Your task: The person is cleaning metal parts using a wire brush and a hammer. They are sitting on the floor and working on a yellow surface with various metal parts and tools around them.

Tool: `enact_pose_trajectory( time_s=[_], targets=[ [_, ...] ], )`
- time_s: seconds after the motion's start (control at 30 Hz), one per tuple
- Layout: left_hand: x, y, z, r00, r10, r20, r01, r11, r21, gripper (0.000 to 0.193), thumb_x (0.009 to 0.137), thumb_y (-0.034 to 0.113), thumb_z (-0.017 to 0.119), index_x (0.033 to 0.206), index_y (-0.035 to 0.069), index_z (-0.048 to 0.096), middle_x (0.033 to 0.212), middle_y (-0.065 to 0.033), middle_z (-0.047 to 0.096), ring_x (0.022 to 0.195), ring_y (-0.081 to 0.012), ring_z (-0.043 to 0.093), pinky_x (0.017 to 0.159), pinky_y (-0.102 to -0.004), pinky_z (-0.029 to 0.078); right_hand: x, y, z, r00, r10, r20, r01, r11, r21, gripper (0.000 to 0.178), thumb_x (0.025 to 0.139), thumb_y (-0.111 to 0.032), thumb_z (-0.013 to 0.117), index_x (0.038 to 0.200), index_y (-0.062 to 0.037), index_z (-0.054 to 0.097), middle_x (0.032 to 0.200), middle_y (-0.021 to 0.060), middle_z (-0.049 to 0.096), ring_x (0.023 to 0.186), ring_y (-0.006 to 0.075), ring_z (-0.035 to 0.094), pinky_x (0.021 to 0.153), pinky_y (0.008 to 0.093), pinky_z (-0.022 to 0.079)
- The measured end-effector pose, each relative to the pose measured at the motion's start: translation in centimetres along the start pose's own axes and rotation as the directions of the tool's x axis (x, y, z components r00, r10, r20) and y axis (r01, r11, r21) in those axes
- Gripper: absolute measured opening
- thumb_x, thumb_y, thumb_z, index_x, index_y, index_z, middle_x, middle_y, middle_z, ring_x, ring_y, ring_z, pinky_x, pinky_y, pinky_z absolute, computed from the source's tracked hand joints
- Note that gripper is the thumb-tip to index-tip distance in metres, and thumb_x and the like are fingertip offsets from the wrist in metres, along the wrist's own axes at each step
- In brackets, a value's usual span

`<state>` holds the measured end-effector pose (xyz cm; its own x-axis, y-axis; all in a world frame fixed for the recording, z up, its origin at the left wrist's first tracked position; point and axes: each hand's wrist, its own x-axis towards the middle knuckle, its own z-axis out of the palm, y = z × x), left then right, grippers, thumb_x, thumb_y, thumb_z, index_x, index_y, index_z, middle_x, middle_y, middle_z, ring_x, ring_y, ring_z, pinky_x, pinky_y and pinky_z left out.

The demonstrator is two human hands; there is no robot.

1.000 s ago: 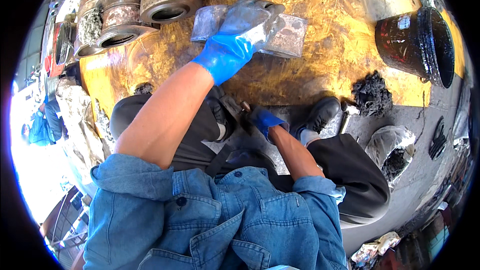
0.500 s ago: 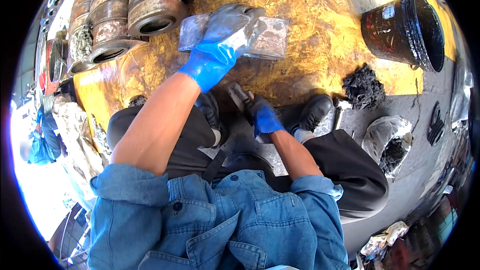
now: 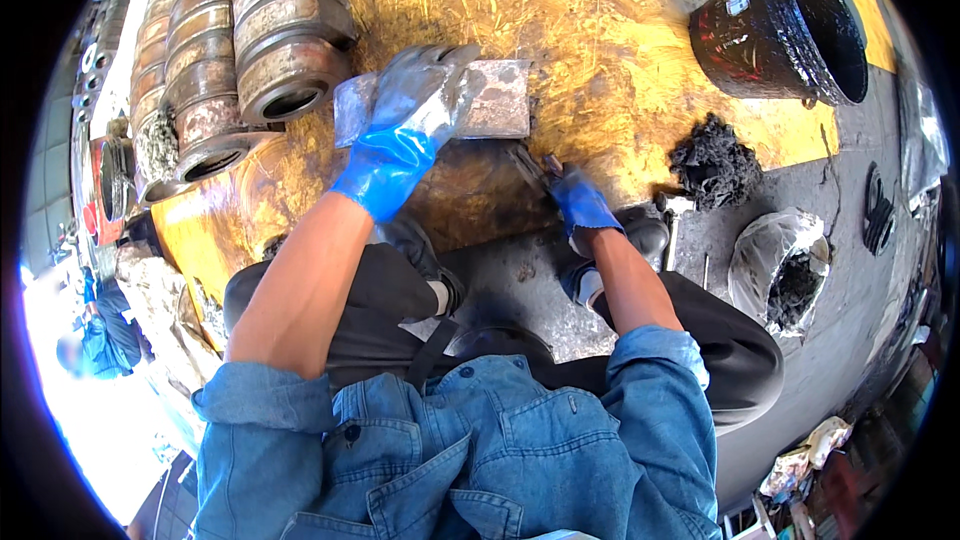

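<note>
I have the gloved left hand [image 3: 415,100] clasped over a grey metal block [image 3: 505,100], fingers across its far edge; block lies on the yellow board [image 3: 600,90], straight ahead. Gloved right hand [image 3: 583,202] closed round a dark tool [image 3: 529,171], tip near the block's near edge; tool's exact kind I cannot tell. Ribbed metal cylinders [image 3: 290,60] left of the block; black bucket [image 3: 735,45] far right, tilted in view.
</note>
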<state>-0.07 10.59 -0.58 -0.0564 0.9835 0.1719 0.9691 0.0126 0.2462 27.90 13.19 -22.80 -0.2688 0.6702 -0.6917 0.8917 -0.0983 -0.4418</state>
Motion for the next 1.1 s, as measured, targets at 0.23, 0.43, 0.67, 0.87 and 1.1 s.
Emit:
enact_pose_trajectory(
  time_s=[0.23, 0.43, 0.67, 0.87, 1.1],
  targets=[
    [0.3, 0.4, 0.1, 0.997, 0.047, -0.054, -0.046, 0.999, 0.025, 0.034, 0.095, 0.032, 0.064, 0.122, 0.014, 0.07, 0.108, -0.0172, 0.072, 0.103, -0.0374, 0.066, 0.094, -0.0485, 0.052, -0.2, 3.4, -0.2, 0.991, -0.13, -0.024, 0.13, 0.991, 0.014, 0.036, 0.094, -0.031, 0.06, 0.114, -0.002, 0.069, 0.108, 0.0289, 0.071, 0.101, 0.0492, 0.068, 0.085, 0.0551, 0.054],
    [0.1, 1.4, -1.1, 0.999, 0.024, -0.024, -0.023, 0.999, 0.041, 0.036, 0.097, 0.035, 0.062, 0.123, 0.012, 0.07, 0.113, -0.0178, 0.072, 0.107, -0.0378, 0.066, 0.096, -0.048, 0.051, -7.1, -0.6, -0.8, 0.982, -0.116, -0.15, 0.161, 0.929, 0.334, 0.042, 0.097, -0.042, 0.058, 0.112, -0.0042, 0.067, 0.102, 0.0294, 0.071, 0.095, 0.0492, 0.069, 0.081, 0.0561, 0.054],
    [-0.1, 2.4, -2.0, 0.996, -0.058, 0.074, 0.046, 0.986, 0.158, 0.038, 0.102, 0.04, 0.056, 0.13, 0.018, 0.067, 0.123, -0.0104, 0.071, 0.119, -0.029, 0.063, 0.099, -0.0437, 0.052, -9.3, -0.9, 5.8, 0.934, 0.091, -0.346, -0.02, 0.979, 0.203, 0.047, 0.099, -0.047, 0.055, 0.127, -0.0096, 0.061, 0.102, 0.032, 0.07, 0.095, 0.0514, 0.067, 0.082, 0.0581, 0.053],
    [0.2, 3.0, -1.9, 0.995, -0.056, 0.081, 0.041, 0.984, 0.171, 0.039, 0.102, 0.04, 0.054, 0.132, 0.017, 0.066, 0.124, -0.0139, 0.07, 0.12, -0.0326, 0.062, 0.1, -0.0448, 0.051, -11.9, 2.1, 9.4, 0.915, 0.203, -0.348, -0.086, 0.942, 0.323, 0.042, 0.097, -0.039, 0.055, 0.125, -0.0091, 0.061, 0.108, 0.0279, 0.072, 0.095, 0.0473, 0.07, 0.083, 0.0576, 0.055],
    [0.3, 2.7, -1.4, 0.995, -0.055, 0.078, 0.043, 0.989, 0.142, 0.038, 0.103, 0.038, 0.054, 0.133, 0.017, 0.066, 0.126, -0.0146, 0.069, 0.12, -0.0332, 0.063, 0.1, -0.0454, 0.051, -8.9, -1.3, 6.3, 0.941, 0.248, -0.231, -0.189, 0.95, 0.251, 0.044, 0.102, -0.041, 0.046, 0.129, -0.0088, 0.06, 0.105, 0.0264, 0.073, 0.097, 0.0445, 0.072, 0.085, 0.0553, 0.056]
  ],
)
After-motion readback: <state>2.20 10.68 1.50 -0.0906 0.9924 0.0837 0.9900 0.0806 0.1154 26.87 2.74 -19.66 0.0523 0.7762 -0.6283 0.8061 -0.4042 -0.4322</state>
